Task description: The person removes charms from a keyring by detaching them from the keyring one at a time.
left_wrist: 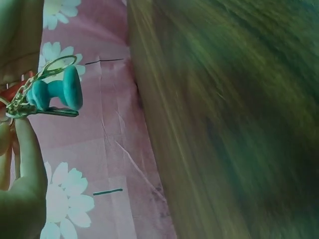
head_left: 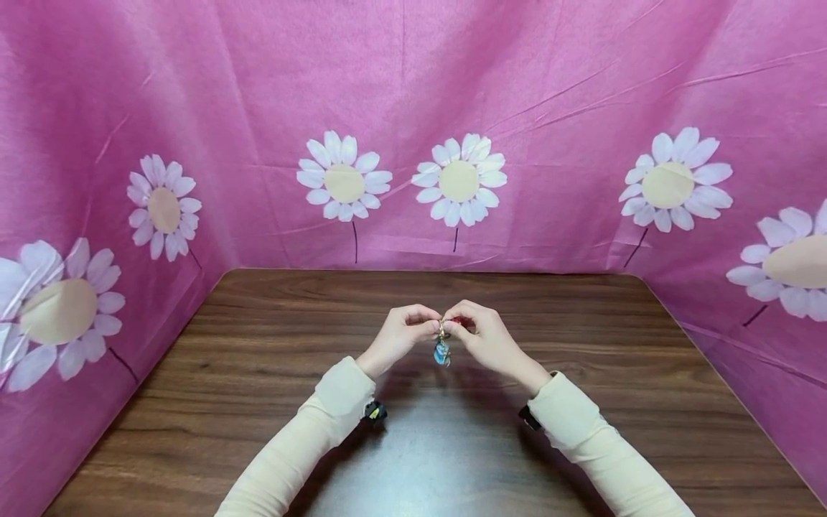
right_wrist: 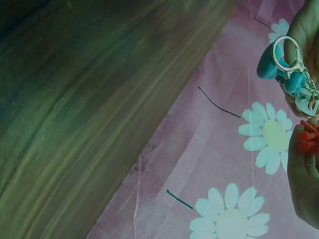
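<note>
Both hands meet above the middle of the wooden table (head_left: 258, 373). My left hand (head_left: 407, 327) and my right hand (head_left: 478, 330) pinch a small metal key ring (head_left: 443, 330) between their fingertips. A blue dumbbell-shaped charm (head_left: 442, 353) hangs below the ring; it shows as a teal charm (left_wrist: 55, 92) in the left wrist view and as a teal charm (right_wrist: 279, 64) in the right wrist view, clipped to a metal clasp (right_wrist: 304, 97). A small red piece (right_wrist: 306, 139) sits against the right hand's fingers (right_wrist: 304, 179). The left hand's fingers (left_wrist: 27, 164) hold the ring's chain.
Pink cloth with white daisies (head_left: 459, 179) walls the table at the back and both sides. Cream sleeves (head_left: 336, 402) cover both forearms, each with a dark wrist-worn camera (head_left: 375, 411). The tabletop around the hands shows only bare wood.
</note>
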Motion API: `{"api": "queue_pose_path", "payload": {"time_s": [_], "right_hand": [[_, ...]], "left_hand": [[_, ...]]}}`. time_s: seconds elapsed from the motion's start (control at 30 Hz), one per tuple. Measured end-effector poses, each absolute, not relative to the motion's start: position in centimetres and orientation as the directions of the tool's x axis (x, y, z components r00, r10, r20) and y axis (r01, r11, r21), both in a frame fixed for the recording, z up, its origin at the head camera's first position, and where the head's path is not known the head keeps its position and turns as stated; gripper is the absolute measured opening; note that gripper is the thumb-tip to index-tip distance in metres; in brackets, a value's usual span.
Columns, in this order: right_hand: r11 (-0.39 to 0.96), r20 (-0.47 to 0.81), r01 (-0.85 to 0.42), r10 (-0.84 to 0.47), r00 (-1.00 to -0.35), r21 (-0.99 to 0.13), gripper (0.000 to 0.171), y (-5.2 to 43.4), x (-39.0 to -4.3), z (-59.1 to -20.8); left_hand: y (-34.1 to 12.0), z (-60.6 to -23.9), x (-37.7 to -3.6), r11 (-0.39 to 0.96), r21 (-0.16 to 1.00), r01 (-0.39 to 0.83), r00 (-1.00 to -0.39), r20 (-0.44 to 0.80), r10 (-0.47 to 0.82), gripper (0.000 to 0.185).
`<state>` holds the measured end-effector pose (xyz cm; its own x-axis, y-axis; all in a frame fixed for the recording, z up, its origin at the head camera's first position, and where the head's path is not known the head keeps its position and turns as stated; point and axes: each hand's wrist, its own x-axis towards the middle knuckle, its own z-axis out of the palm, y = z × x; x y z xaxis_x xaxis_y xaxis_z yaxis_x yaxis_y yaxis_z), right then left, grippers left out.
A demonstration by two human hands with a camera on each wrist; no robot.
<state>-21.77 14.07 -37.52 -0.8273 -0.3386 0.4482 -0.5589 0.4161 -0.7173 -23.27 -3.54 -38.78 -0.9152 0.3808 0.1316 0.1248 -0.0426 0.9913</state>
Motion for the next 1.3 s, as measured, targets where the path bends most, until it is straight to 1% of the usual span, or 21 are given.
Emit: {"api": "queue_pose_path", "payload": {"time_s": [0.1,0.2,0.27,0.4,0.5,0.57,0.63,0.73,0.8,0.87,0.97,1.13,1.3], "right_hand": [[0.412,0.431,-0.538,-0.327,-0.841,-0.736,0.004,14.1,-21.8,-37.6],[0.416,0.432,-0.532,-0.315,-0.845,-0.737,0.004,14.1,-21.7,-37.6],[0.427,0.439,-0.534,-0.305,-0.845,-0.73,0.004,14.2,-21.7,-37.6],[0.458,0.45,-0.525,-0.271,-0.851,-0.718,0.003,14.1,-21.6,-37.6],[0.467,0.433,-0.493,-0.238,-0.869,-0.734,0.003,14.0,-21.5,-37.6],[0.448,0.398,-0.454,-0.218,-0.891,-0.77,0.004,13.9,-21.5,-37.7],[0.399,0.349,-0.406,-0.212,-0.913,-0.822,0.007,13.7,-21.4,-37.7],[0.305,0.269,-0.327,-0.217,-0.938,-0.895,0.013,13.5,-21.4,-37.6],[0.265,0.236,-0.291,-0.221,-0.946,-0.919,0.015,13.5,-21.4,-37.6],[0.25,0.219,-0.271,-0.216,-0.951,-0.93,0.016,13.5,-21.4,-37.5],[0.25,0.213,-0.266,-0.218,-0.952,-0.931,0.016,13.7,-21.3,-37.4],[0.228,0.191,-0.247,-0.242,-0.951,-0.942,0.019,13.9,-21.2,-37.2],[0.198,0.161,-0.213,-0.249,-0.955,-0.957,0.02,14.0,-21.2,-37.1]], "left_hand": [[-3.5,-37.7,-22.5,0.021,0.978,0.206,-0.916,0.186,0.355,0.018],[-3.6,-36.5,-21.4,0.103,0.946,0.306,-0.919,0.266,0.292,0.015],[-3.6,-36.5,-21.0,0.149,0.922,0.357,-0.916,0.315,0.247,0.013],[-3.5,-37.8,-20.9,0.177,0.909,0.376,-0.918,0.34,0.207,0.012],[-3.1,-38.8,-21.0,0.189,0.917,0.352,-0.927,0.313,0.205,0.013],[-2.7,-39.1,-20.9,0.197,0.918,0.345,-0.929,0.304,0.209,0.014],[-2.4,-39.4,-20.9,0.215,0.904,0.37,-0.922,0.329,0.205,0.014],[-2.1,-39.7,-21.1,0.262,0.846,0.464,-0.884,0.426,0.19,0.012],[-2.1,-39.8,-21.2,0.29,0.805,0.517,-0.856,0.487,0.174,0.008],[-2.2,-40.0,-21.3,0.295,0.786,0.543,-0.839,0.519,0.163,0.006],[-2.4,-40.2,-21.3,0.286,0.791,0.542,-0.84,0.521,0.151,0.006],[-2.5,-39.9,-21.2,0.255,0.832,0.493,-0.87,0.468,0.154,0.009],[-2.8,-37.8,-19.9,0.203,0.886,0.417,-0.903,0.378,0.205,0.01]]}}
